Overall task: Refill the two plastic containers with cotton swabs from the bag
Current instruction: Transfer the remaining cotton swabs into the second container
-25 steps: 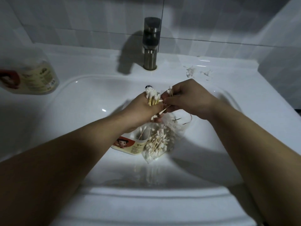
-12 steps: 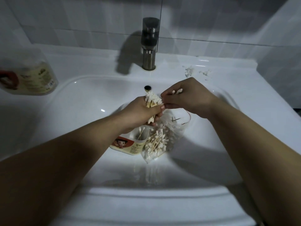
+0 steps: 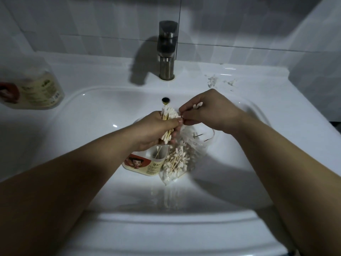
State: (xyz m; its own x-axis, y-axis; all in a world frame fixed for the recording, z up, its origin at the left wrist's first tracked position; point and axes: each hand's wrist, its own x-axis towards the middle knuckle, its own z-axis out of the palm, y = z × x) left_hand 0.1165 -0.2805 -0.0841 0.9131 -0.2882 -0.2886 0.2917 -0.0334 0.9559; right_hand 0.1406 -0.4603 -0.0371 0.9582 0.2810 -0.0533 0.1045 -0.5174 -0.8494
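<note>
A white sink (image 3: 92, 117) is seen, with a dark tap (image 3: 167, 52) set at its back. A small round hole (image 3: 165, 99) is seen under the tap, and white scraps (image 3: 214, 80) are scattered on the ledge to the right.

At the far left, the first tub (image 3: 36, 91) is kept on the ledge; it is blurred, so what is inside cannot be told. The second tub (image 3: 145, 163) is stood in the bowl with a few swabs inside, and its top is partly hidden by the left hand (image 3: 156, 130). A bunch of cotton swabs (image 3: 168, 115) is gripped in that hand. A clear bag (image 3: 179, 159), touching the second tub, is filled with many swabs. A few swabs are pinched by the right hand (image 3: 208, 111).
</note>
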